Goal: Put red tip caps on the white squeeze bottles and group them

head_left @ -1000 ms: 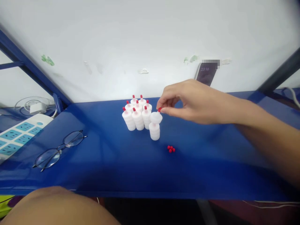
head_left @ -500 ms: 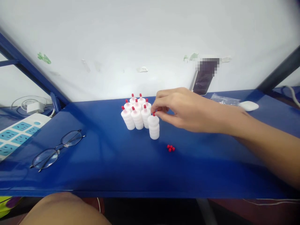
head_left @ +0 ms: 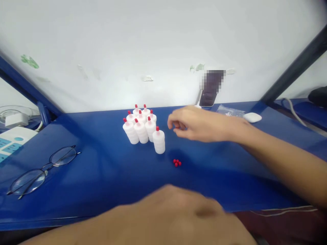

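A cluster of small white bottles with red caps (head_left: 139,124) stands on the blue table (head_left: 102,170). One more capped white bottle (head_left: 158,141) stands alone just in front of the cluster. My right hand (head_left: 194,124) hovers a little to the right of that bottle without touching it, fingers curled together, and I see nothing in them. Several loose red caps (head_left: 177,162) lie on the table below that hand. My left hand (head_left: 173,214) is a blurred shape at the bottom of the view, over the table's near edge; its fingers are hidden.
Eyeglasses (head_left: 41,170) lie at the left front, with a white power strip (head_left: 10,139) beyond them. A phone (head_left: 211,88) leans on the back wall. A white mouse (head_left: 252,117) and a clear plastic bag (head_left: 227,109) lie at the back right.
My right hand put a red cap on the front bottle, let go and drew back to the right. My left hand rose into view at the bottom. The view shifted right.
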Demonstrator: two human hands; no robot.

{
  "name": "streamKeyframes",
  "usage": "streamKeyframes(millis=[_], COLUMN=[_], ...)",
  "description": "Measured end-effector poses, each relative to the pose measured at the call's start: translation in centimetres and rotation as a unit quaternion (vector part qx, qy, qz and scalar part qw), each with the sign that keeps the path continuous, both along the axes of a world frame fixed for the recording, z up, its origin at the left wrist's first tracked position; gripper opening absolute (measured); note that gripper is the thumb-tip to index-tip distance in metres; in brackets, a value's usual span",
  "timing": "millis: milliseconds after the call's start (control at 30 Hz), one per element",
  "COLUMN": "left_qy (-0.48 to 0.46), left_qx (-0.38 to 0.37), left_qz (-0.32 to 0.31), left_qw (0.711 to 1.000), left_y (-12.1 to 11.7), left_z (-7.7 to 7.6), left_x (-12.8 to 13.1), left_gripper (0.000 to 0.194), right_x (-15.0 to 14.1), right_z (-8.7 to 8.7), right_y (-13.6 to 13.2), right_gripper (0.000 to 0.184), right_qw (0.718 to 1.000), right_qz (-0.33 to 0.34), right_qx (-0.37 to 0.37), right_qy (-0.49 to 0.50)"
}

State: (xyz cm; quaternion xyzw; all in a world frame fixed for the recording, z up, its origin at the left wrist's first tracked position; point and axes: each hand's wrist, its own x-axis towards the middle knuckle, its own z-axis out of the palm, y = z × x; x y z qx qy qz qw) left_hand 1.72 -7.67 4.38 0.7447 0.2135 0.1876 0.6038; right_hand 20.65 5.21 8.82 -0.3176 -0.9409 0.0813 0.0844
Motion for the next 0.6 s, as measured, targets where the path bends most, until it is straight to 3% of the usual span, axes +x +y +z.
streamKeyframes(millis=[33,67,100,133,200,267,367,433,500,600], left_qy=[0.033,0.119,0.191,0.262,0.364,0.404,0.423,0.429,0.427,0.426], left_qx=[0.059,0.234,0.386,0.482,0.588,0.634,0.649,0.646,0.642,0.634], left_qz=[0.020,0.056,0.091,0.114,0.141,0.150,0.162,0.168,0.166,0.163], left_qw=[0.998,0.963,0.898,0.828,0.709,0.642,0.611,0.609,0.615,0.624], left_y=[1.1,2.1,3.1,3.9,5.2,6.0,6.6,6.7,6.7,6.3], left_z=[0.3,0.3,0.0,-0.4,-1.6,-2.5,-3.1,-3.0,-2.8,-2.8], left_x=[-0.5,-1.1,-1.7,-2.4,-3.6,-4.1,-4.0,-3.8,-3.9,-4.8], left_gripper=[0.026,0.029,0.032,0.035,0.044,0.050,0.048,0.045,0.043,0.042], right_x=[0.4,0.8,1.1,1.3,1.6,1.9,2.8,4.0,5.5,7.1], right_z=[-0.8,-1.7,-2.6,-3.4,-4.6,-5.3,-5.6,-5.8,-6.3,-6.9], right_y=[-0.1,-0.3,-0.6,-1.0,-1.9,-2.6,-2.5,-1.5,0.0,2.2], right_gripper=[0.016,0.015,0.014,0.014,0.013,0.013,0.019,0.015,0.014,0.038], right_qw=[1.000,0.999,0.998,0.996,0.993,0.988,0.980,0.963,0.920,0.838], right_qz=[0.004,0.002,-0.003,-0.009,-0.019,-0.025,-0.077,-0.171,-0.274,-0.361], right_qx=[-0.019,-0.044,-0.065,-0.087,-0.120,-0.142,-0.144,-0.107,-0.088,-0.163], right_qy=[-0.012,-0.027,-0.023,-0.014,0.012,0.047,0.111,0.177,0.267,0.376])
